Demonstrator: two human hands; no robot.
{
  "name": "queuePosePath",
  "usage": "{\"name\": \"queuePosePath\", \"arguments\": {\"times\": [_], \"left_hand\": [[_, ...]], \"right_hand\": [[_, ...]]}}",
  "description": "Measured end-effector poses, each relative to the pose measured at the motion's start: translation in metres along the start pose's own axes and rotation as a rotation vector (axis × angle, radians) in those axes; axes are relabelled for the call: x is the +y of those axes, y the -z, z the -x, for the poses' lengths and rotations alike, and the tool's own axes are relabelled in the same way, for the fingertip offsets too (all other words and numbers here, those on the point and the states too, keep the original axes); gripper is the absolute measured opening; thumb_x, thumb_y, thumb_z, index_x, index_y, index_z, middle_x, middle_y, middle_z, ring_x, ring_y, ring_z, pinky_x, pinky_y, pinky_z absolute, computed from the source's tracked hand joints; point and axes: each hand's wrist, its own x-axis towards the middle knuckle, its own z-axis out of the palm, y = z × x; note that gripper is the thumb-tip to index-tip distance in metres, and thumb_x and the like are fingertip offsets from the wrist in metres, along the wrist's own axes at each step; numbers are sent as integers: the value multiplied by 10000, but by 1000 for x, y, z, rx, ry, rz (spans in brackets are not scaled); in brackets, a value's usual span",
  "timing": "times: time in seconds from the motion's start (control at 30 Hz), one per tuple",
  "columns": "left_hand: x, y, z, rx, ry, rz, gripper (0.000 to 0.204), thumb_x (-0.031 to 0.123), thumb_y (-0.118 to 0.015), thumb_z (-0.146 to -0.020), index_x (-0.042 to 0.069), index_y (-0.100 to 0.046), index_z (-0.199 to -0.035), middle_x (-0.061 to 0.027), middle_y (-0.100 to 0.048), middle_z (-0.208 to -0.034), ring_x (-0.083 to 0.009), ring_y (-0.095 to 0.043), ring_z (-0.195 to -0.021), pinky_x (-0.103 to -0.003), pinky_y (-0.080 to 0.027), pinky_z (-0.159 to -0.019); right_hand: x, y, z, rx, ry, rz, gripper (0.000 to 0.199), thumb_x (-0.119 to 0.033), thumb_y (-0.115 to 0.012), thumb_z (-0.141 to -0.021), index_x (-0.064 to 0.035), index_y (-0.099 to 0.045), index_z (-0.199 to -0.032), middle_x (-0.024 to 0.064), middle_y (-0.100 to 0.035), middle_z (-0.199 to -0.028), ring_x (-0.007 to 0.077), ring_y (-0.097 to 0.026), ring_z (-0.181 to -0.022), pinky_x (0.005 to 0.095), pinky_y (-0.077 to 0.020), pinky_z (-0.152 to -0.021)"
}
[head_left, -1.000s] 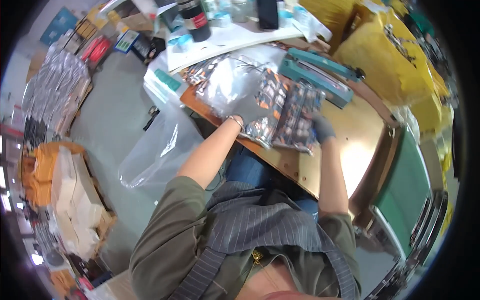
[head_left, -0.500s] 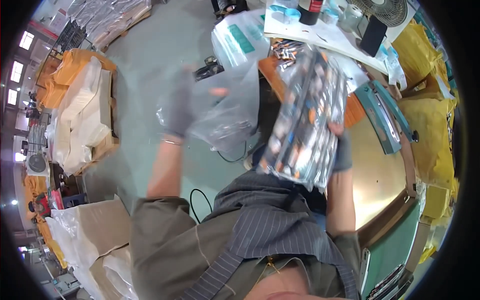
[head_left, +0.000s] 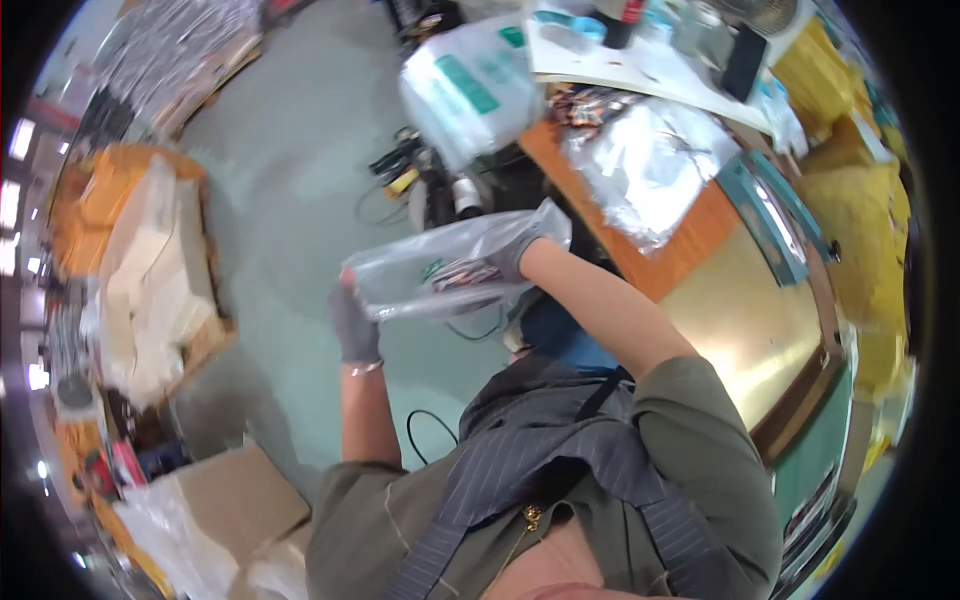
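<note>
I hold a clear plastic bag [head_left: 440, 265] out over the floor, left of the table. My left hand [head_left: 352, 325], in a grey glove, grips the bag's left end. My right hand [head_left: 512, 255], also gloved, reaches into the bag's right end, where a stack of shiny packets [head_left: 462, 275] shows through the plastic. Whether the right hand still holds the packets is hidden by the bag.
A wooden table [head_left: 740, 320] lies to my right with crumpled clear plastic [head_left: 650, 160], a teal sealing tool [head_left: 770, 215] and more packets [head_left: 590, 100]. A white bag [head_left: 470, 85] hangs at its corner. Cardboard boxes [head_left: 150, 270] and cables [head_left: 410, 165] sit on the floor.
I turned from the table toward the floor. The stack of packets, lifted by my right hand half a second ago, is now inside the clear bag that my left hand holds.
</note>
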Motion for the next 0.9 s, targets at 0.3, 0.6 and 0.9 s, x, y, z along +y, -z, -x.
{"name": "queuePosePath", "arguments": {"times": [0.3, 0.6, 0.9], "left_hand": [[27, 12, -53, 7, 422, 425, 347, 328, -520, -916, 15, -605, -795, -38, -549, -689, -138, -486, -635, -315, -396, -563], [175, -121, -36, 302, -537, -19, 161, 141, -570, -886, 15, -637, -961, -68, -608, -788, -142, -556, -728, -274, -455, -698], [149, -405, -110, -1147, -744, -415, 331, 271, -790, -676, 6, -614, -765, -110, -599, -657, -210, -528, -554, -365, -440, -549]], "right_hand": [[-22, 81, 41, 550, 350, 1281, 545, -303, -680, -706, -86, -550, -1189, 165, -580, -1115, 272, -557, -1042, 367, -457, -868], [140, 41, 223, 742, 259, -167, 475, -345, -636, -856, 27, -557, -1140, 133, -653, -956, 227, -620, -896, 347, -482, -800], [247, -79, 375, 1351, 5, -411, 358, -343, -599, -857, -25, -611, -1021, 123, -655, -913, 213, -618, -870, 331, -472, -795]]}}
